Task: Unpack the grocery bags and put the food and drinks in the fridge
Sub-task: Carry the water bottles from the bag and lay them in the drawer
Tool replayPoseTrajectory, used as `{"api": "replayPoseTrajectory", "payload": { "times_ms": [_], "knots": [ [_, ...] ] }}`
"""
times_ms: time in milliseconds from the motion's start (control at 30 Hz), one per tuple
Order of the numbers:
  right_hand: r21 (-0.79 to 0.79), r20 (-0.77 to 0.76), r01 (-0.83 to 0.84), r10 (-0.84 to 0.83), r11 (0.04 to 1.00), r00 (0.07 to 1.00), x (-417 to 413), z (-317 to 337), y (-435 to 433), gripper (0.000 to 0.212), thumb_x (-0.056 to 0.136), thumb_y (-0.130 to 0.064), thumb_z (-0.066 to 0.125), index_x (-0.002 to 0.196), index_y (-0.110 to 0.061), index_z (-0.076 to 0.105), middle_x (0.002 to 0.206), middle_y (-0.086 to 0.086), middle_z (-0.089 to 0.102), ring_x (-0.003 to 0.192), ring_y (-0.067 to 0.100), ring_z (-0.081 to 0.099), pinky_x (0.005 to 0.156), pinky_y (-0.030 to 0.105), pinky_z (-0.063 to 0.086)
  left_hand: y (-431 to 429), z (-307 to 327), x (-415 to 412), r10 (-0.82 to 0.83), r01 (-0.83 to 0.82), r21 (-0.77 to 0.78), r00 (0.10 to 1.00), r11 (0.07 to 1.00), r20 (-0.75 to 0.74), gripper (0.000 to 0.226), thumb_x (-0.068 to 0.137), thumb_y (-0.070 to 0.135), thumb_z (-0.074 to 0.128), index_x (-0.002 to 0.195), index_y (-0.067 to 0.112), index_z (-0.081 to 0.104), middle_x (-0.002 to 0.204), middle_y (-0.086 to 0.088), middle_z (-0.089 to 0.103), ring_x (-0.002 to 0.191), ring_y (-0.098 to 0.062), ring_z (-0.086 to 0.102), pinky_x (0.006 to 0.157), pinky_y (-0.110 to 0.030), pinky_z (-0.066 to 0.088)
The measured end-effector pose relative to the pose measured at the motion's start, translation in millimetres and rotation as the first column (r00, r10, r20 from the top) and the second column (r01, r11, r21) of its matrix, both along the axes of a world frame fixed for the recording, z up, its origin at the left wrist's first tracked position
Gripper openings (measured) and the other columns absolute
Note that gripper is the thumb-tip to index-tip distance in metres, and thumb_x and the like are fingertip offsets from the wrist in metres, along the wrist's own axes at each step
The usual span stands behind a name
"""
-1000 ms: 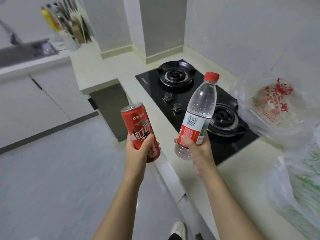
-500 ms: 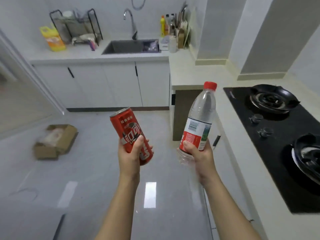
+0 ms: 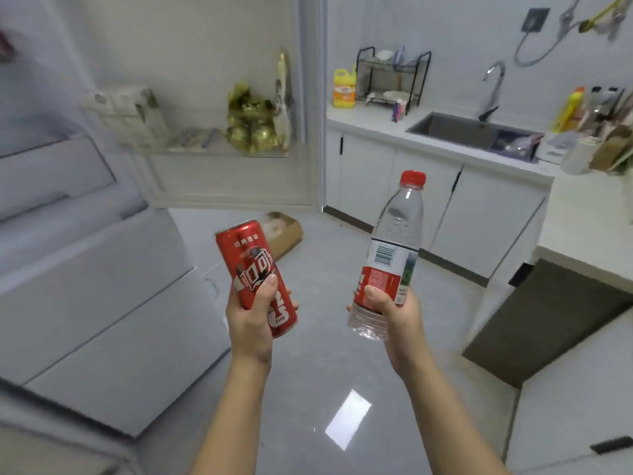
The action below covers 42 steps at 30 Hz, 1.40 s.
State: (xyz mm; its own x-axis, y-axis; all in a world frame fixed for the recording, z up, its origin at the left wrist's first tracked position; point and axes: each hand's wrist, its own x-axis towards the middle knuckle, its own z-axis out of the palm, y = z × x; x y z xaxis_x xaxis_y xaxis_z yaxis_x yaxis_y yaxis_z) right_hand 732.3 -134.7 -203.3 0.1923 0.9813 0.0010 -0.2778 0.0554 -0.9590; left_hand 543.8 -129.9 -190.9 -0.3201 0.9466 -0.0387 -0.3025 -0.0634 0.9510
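Fingers (image 3: 268,287) of the left hand (image 3: 251,317) are wrapped round the lower half of a red can (image 3: 248,255), its top tilted toward 11 o'clock; those of the right hand (image 3: 394,315) are clamped low on a clear bottle (image 3: 397,228) with a red cap and a red-and-white label, leaning toward 1; the two are held apart over bare floor (image 3: 342,358); the fridge (image 3: 89,289) edges in at 9 o'clock, its open door (image 3: 222,180) at 11, the sink surface (image 3: 373,123) at 2.

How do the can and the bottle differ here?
The can is opaque red and shorter; the bottle is clear, taller, red-capped. The can's top leans left, in the left hand; the bottle's leans right, in the right hand. Both are held near the base.
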Motion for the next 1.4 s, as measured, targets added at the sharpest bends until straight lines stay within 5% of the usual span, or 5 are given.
{"api": "replayPoseTrajectory", "payload": {
  "times_ms": [100,500,800,1067,1400],
  "knots": [
    [0.007,0.014,-0.159,0.159,0.987,0.987,-16,4,25,0.066,0.058,-0.039,0.078,0.113,-0.010,0.058,0.094,0.014,0.067,0.090,0.044,0.065,0.072,0.042,0.058,-5,7,-12,0.154,-0.154,0.016,0.988,0.988,0.001,0.044,0.071,0.040,0.070,0.111,0.025,0.058,0.102,-0.023,0.065,0.078,-0.034,0.067,0.055,-0.033,0.057],
    [0.141,0.107,-0.557,0.546,0.819,0.831,-50,42,65,0.065,0.060,-0.040,0.078,0.117,-0.015,0.059,0.101,0.009,0.070,0.099,0.042,0.066,0.088,0.061,0.053,-62,39,-15,0.629,-0.624,0.125,0.777,0.772,-0.004,0.056,0.060,0.050,0.075,0.109,0.029,0.059,0.111,-0.021,0.065,0.095,-0.042,0.065,0.070,-0.041,0.060],
    [0.320,0.220,-0.668,0.633,0.671,0.742,-86,116,45,0.059,0.062,-0.045,0.075,0.113,-0.021,0.058,0.101,0.006,0.070,0.097,0.032,0.067,0.087,0.054,0.055,-98,105,-41,0.734,-0.668,0.336,0.669,0.663,-0.118,0.044,0.073,0.038,0.070,0.114,0.030,0.056,0.108,-0.006,0.067,0.098,-0.033,0.068,0.074,-0.037,0.061],
    [0.507,0.245,-0.629,0.602,0.589,0.760,-114,187,20,0.043,0.067,-0.028,0.072,0.107,-0.024,0.058,0.092,-0.006,0.071,0.083,0.007,0.068,0.072,0.022,0.055,-125,180,-60,0.779,-0.595,0.537,0.590,0.598,-0.214,0.042,0.069,0.046,0.074,0.107,0.040,0.058,0.101,0.006,0.069,0.094,-0.025,0.069,0.083,-0.051,0.058],
    [0.637,0.217,-0.528,0.526,0.562,0.822,-135,227,1,0.038,0.068,-0.026,0.071,0.103,-0.021,0.059,0.093,0.002,0.069,0.080,0.009,0.066,0.072,0.022,0.054,-138,233,-66,0.834,-0.538,0.672,0.501,0.509,-0.230,0.032,0.074,0.041,0.071,0.102,0.041,0.055,0.093,0.021,0.067,0.086,-0.005,0.067,0.074,-0.027,0.058]
  ]
}}
